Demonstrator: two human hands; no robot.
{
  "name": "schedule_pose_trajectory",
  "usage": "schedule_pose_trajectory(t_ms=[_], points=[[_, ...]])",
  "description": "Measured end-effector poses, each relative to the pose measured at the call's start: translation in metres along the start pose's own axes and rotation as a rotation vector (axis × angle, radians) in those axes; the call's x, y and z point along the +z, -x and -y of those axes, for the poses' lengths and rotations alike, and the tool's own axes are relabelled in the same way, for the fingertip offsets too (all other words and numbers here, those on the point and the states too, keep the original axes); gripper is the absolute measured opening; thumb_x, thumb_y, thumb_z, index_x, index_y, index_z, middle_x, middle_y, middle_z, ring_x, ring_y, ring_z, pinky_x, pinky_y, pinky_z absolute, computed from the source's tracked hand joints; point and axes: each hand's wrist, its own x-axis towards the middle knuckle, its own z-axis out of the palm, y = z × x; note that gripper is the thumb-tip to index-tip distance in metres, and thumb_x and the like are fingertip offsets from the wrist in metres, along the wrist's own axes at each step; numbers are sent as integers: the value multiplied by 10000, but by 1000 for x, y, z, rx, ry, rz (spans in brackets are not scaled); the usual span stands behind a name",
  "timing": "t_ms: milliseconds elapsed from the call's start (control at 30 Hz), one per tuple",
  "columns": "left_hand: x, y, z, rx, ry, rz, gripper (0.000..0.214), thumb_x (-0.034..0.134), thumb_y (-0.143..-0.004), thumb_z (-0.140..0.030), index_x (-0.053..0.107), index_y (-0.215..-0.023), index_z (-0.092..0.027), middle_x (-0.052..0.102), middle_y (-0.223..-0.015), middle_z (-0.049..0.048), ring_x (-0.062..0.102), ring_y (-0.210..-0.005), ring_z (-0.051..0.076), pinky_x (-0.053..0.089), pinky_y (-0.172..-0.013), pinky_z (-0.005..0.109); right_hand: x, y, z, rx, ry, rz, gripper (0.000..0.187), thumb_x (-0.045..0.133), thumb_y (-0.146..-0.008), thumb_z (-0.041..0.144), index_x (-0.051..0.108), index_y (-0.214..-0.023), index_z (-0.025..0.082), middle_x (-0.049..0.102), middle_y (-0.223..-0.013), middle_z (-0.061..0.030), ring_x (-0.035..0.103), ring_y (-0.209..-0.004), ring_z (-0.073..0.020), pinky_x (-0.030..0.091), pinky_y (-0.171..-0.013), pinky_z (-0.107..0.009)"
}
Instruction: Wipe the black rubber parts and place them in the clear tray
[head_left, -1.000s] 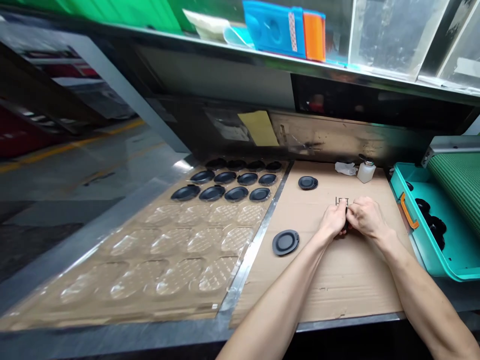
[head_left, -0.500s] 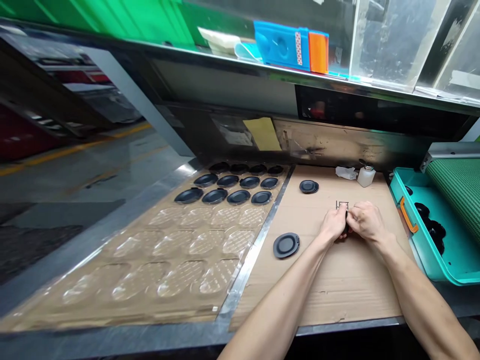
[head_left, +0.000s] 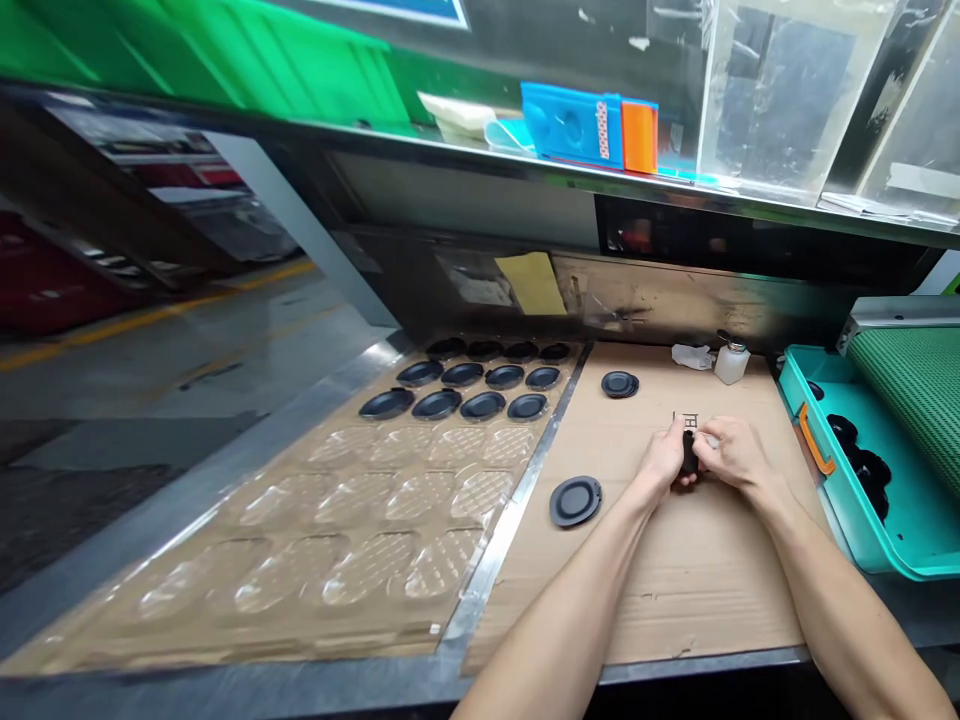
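Note:
Over the cardboard sheet, my left hand is closed around a black round part, which is tilted on edge between my hands. My right hand is closed, its fingertips pressed against the near side of the same part; whether it grips anything separate is hidden. To the left of my hands lies a single black disc with a small tab. Farther back rests a small stack of black discs.
A clear blister tray on the left holds black discs in its back rows. A teal bin with black parts stands right, beside a green conveyor belt. A small bottle and a crumpled white wipe sit at the back.
The camera view has shifted, so the scene sits slightly lower. More of the black part's face now shows between my hands, which stay together in the same place.

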Motion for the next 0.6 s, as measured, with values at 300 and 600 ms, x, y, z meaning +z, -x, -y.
schedule_pose_trajectory(t_ms=[300, 600], points=[[-32, 2, -22, -390, 849, 269, 484, 229, -1032, -364, 586, -1010, -38, 645, -762, 147, 541, -458, 81, 446, -365, 126, 13, -2, -32, 255, -79, -187, 297, 539, -869, 377, 758, -773, 201, 745, -774, -66, 647, -708, -197, 425, -660, -270], [-32, 1, -21, -371, 845, 262, 491, 207, -1035, -336, 585, -1056, -24, 667, -770, 169, 565, -466, 95, 479, -389, 143, 11, -4, -33, 250, -115, -129, 300, 524, -906, 388, 758, -879, 202, 736, -834, -66, 646, -784, -207, 437, -708, -281]])
